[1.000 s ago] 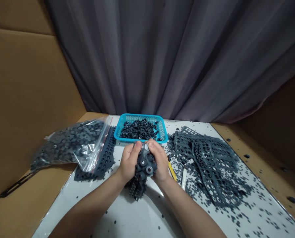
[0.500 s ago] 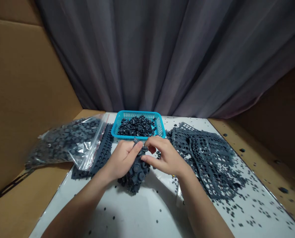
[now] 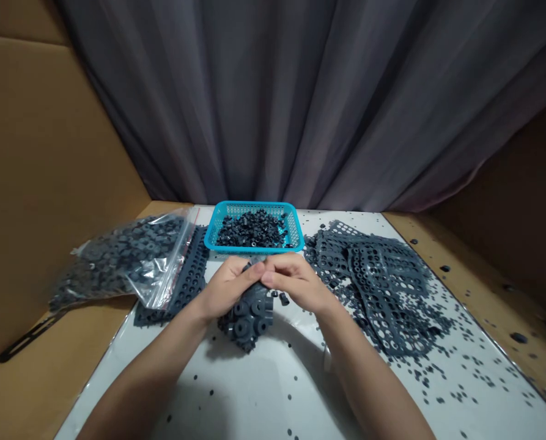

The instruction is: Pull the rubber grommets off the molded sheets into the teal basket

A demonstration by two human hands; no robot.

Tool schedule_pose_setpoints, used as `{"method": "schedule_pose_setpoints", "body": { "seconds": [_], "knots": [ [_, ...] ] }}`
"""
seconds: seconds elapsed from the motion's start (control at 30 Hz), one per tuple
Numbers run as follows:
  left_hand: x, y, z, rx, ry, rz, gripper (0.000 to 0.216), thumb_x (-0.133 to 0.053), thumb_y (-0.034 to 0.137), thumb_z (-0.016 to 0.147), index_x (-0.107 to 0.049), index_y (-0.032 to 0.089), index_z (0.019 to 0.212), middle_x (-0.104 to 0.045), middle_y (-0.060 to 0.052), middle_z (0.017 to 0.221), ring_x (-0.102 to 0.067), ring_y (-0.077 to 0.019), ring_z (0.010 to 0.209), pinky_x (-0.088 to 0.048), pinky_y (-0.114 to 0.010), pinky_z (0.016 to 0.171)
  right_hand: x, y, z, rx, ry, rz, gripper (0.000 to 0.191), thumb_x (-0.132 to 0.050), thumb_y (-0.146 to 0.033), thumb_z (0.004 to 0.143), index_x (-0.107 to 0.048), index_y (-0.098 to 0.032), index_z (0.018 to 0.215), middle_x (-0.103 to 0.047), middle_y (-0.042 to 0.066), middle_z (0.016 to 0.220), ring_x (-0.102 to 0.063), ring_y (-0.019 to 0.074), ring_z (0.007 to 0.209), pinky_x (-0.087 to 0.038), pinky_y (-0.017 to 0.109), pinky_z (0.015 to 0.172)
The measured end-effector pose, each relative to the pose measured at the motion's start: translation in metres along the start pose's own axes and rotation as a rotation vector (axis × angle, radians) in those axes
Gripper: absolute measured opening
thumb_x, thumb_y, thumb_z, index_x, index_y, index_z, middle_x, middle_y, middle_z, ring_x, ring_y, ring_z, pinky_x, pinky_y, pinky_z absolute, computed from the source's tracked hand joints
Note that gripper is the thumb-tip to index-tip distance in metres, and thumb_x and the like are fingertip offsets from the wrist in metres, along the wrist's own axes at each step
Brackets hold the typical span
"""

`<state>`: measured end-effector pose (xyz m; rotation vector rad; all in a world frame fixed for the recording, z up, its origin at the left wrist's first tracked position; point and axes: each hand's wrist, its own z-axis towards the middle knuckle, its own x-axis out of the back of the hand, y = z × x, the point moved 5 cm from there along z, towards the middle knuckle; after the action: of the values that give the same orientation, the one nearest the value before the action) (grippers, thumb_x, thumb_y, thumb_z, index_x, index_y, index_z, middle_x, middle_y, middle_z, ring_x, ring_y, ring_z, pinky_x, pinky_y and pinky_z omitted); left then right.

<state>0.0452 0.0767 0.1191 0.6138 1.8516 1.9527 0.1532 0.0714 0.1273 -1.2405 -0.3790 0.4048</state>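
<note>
A dark grey rubber sheet [image 3: 246, 324] covered in round studs hangs, bent, beneath both hands over the white table. My left hand [image 3: 230, 286] is closed on its upper part, thumb on top. My right hand [image 3: 295, 279] pinches at the same upper edge, its thumb meeting the left thumb; whether a loose piece sits between those fingertips is hidden. Just beyond the hands stands a blue mesh basket [image 3: 253, 249] with many small dark rubber pieces [image 3: 252, 227] inside. A few loose pieces [image 3: 284, 299] lie below the right hand.
Left, a clear zip bag [image 3: 126, 256] full of dark pieces rests partly on a studded sheet [image 3: 191, 272]. Right, perforated sheets [image 3: 387, 293] lie piled among scattered small discs [image 3: 460, 379]. A cardboard wall [image 3: 47, 153] rises left; a grey curtain [image 3: 273, 104] hangs behind.
My right hand's fingers, spread apart earlier, have closed at the sheet's top edge against the left thumb. The sheet's studded face has turned, and the view has shifted slightly.
</note>
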Motion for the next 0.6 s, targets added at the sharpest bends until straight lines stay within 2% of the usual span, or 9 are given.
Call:
{"method": "schedule_pose_setpoints", "body": {
  "seconds": [0.13,0.23,0.3,0.43,0.6],
  "knots": [
    [0.001,-0.009,0.003,-0.005,0.273,-0.186,0.056,-0.057,0.067,0.070,-0.038,0.018,0.049,-0.035,0.006,0.045,-0.027,-0.0062,0.042,-0.024,-0.022,0.040,-0.006,0.021,0.009,-0.020,0.211,0.318,0.043,-0.065,-0.051,0.073,-0.040,-0.020,0.056,-0.029,-0.007,0.051,-0.022,0.0083,0.047,-0.020,0.024,0.046],
    [0.015,-0.008,0.001,-0.065,0.495,-0.312,0.054,-0.059,0.061,0.071,-0.033,0.020,0.048,-0.030,0.008,0.041,-0.026,-0.0058,0.039,-0.027,-0.021,0.039,-0.005,0.018,0.012,0.048,0.353,0.433,0.044,-0.056,-0.050,0.079,-0.031,-0.022,0.056,-0.023,-0.007,0.048,-0.020,0.0096,0.045,-0.023,0.025,0.045],
    [0.027,-0.005,-0.002,-0.125,0.610,-0.342,0.053,-0.061,0.059,0.071,-0.031,0.021,0.048,-0.028,0.009,0.041,-0.026,-0.0058,0.038,-0.028,-0.021,0.040,0.001,0.009,0.011,0.141,0.402,0.454,0.042,-0.050,-0.047,0.084,-0.030,-0.022,0.057,-0.023,-0.007,0.047,-0.022,0.0108,0.044,-0.026,0.026,0.047],
    [0.038,0.001,-0.004,-0.106,0.591,-0.188,0.052,-0.063,0.060,0.069,-0.042,0.018,0.046,-0.039,0.006,0.042,-0.034,-0.0069,0.041,-0.029,-0.021,0.041,0.012,-0.004,0.004,0.259,0.357,0.314,0.039,-0.052,-0.049,0.085,-0.041,-0.021,0.060,-0.034,-0.005,0.050,-0.030,0.0115,0.048,-0.026,0.027,0.050],
    [0.034,0.009,-0.007,-0.071,0.511,-0.077,0.052,-0.057,0.065,0.072,-0.057,0.016,0.055,-0.056,0.000,0.051,-0.053,-0.0137,0.055,-0.040,-0.023,0.051,0.024,-0.001,-0.005,0.213,0.375,0.100,0.042,-0.055,-0.057,0.082,-0.048,-0.020,0.064,-0.040,-0.003,0.055,-0.035,0.0123,0.052,-0.027,0.028,0.054]
  ]
}}
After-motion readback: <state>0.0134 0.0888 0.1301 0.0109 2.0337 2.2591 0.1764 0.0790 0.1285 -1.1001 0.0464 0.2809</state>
